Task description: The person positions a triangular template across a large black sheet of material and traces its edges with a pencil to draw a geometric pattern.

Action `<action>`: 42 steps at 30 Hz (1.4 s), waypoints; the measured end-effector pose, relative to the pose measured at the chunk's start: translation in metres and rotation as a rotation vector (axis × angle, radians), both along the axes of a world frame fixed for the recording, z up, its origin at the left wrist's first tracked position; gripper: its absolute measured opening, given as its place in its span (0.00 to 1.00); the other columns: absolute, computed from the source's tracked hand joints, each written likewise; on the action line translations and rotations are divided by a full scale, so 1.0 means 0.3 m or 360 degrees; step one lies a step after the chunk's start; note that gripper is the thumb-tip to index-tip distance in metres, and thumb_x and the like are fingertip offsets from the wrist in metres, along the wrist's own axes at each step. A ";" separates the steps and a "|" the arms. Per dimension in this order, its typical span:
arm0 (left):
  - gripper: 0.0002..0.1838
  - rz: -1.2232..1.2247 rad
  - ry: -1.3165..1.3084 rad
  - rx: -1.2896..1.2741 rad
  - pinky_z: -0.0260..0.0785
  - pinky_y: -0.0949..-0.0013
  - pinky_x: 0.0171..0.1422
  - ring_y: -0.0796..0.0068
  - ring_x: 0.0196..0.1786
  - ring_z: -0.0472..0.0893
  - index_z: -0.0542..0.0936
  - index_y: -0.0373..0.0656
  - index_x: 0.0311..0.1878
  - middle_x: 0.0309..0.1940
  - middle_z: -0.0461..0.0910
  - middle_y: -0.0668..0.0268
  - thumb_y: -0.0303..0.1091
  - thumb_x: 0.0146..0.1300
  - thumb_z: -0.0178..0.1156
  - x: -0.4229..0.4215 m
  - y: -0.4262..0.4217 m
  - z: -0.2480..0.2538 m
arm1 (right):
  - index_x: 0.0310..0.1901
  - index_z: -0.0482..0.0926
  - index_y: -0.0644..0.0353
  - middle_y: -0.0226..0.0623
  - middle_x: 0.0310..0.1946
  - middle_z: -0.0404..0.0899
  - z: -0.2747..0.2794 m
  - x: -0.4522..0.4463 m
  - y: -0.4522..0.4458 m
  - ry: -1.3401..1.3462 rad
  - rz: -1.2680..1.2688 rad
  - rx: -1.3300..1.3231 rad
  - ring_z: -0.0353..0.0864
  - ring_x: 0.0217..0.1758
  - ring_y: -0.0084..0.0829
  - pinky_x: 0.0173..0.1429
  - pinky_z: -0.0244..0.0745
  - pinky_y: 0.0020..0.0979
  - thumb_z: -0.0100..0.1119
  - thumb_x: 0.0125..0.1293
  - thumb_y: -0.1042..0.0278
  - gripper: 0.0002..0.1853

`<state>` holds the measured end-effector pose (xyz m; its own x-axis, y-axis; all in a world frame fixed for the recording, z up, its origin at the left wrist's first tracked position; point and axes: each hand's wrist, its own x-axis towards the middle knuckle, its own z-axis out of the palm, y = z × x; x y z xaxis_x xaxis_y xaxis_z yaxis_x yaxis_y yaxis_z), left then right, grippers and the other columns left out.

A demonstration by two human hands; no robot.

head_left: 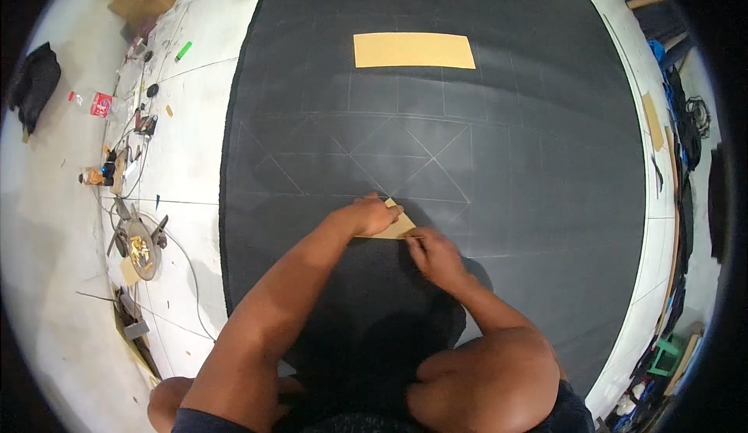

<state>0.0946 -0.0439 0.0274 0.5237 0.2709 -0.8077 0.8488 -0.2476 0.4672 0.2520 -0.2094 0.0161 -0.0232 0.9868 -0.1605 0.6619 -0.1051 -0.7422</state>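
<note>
A tan triangular card template lies on dark cloth marked with pale chalk-like lines. My left hand presses down on the template with its fingers spread, covering its left part. At the template's right corner, my right hand is closed in a pinch against the edge. Whatever sits between those fingertips is too small and hidden to make out. Crossed diagonals and rectangles are drawn on the cloth just beyond both hands.
A tan rectangular card lies farther up the cloth. Along the left are a bottle with a red label, a green lighter, an oval dish of small bits and a cable. A green stool stands at lower right.
</note>
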 end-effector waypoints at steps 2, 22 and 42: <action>0.34 0.0038 -0.0008 0.0068 0.60 0.44 0.79 0.38 0.76 0.66 0.77 0.49 0.72 0.73 0.67 0.40 0.61 0.80 0.38 -0.007 -0.017 -0.069 | 0.51 0.83 0.64 0.50 0.48 0.87 0.018 0.070 -0.040 -0.0016 -0.0105 -0.0059 0.86 0.53 0.52 0.57 0.80 0.47 0.58 0.75 0.65 0.12; 0.29 0.0227 -0.0254 0.0670 0.63 0.44 0.76 0.42 0.71 0.68 0.79 0.38 0.69 0.68 0.69 0.41 0.52 0.78 0.52 -0.040 -0.282 0.023 | 0.51 0.84 0.65 0.40 0.42 0.89 -0.041 0.176 -0.098 0.0586 -0.0909 0.0022 0.87 0.46 0.33 0.53 0.80 0.35 0.59 0.79 0.62 0.13; 0.36 0.0338 -0.0442 0.1379 0.47 0.32 0.81 0.38 0.76 0.64 0.70 0.37 0.74 0.72 0.70 0.45 0.50 0.70 0.58 0.004 -0.501 -0.114 | 0.52 0.86 0.60 0.45 0.50 0.88 -0.032 -0.153 0.268 0.0382 0.0546 -0.0033 0.85 0.56 0.50 0.62 0.78 0.47 0.57 0.77 0.57 0.16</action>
<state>0.0957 -0.1942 -0.0068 0.5383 0.8323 -0.1324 0.8017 -0.4572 0.3851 0.2063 -0.1292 0.0065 -0.3893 0.9119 -0.1302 0.4698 0.0749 -0.8796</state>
